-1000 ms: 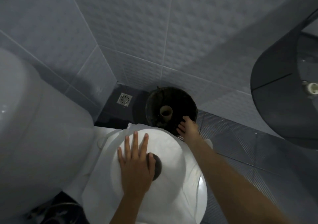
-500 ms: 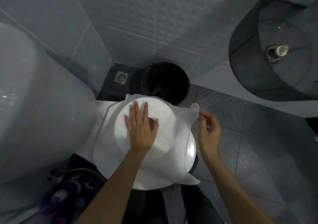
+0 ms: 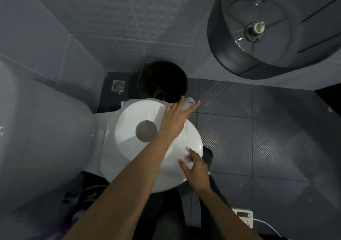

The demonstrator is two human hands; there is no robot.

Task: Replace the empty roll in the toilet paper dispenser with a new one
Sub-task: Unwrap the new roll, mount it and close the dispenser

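A big new white paper roll (image 3: 132, 118) with a grey core hole lies flat on the toilet lid, inside a loose clear wrapper (image 3: 110, 158). My left hand (image 3: 175, 118) lies over the roll's far right edge, fingers spread and stretched past the rim. On the near right side, my right hand (image 3: 195, 167) rests on the wrapper with fingers apart. The dark dispenser (image 3: 230, 51) hangs open on the wall at the upper right, its spindle (image 3: 255, 30) bare. An empty cardboard core (image 3: 160, 94) lies in the black bin (image 3: 162, 75) behind the roll.
The white toilet cistern (image 3: 36, 129) fills the left side. A floor drain (image 3: 118, 85) sits in the corner beside the bin. Grey ribbed floor tiles (image 3: 258, 138) spread to the right. A white box with a cable (image 3: 243, 217) lies at the bottom right.
My left hand slid off the roll's centre to its far right edge, uncovering the core hole. My right hand dropped from the wrapper's far corner to the near right side. The view tilted up.
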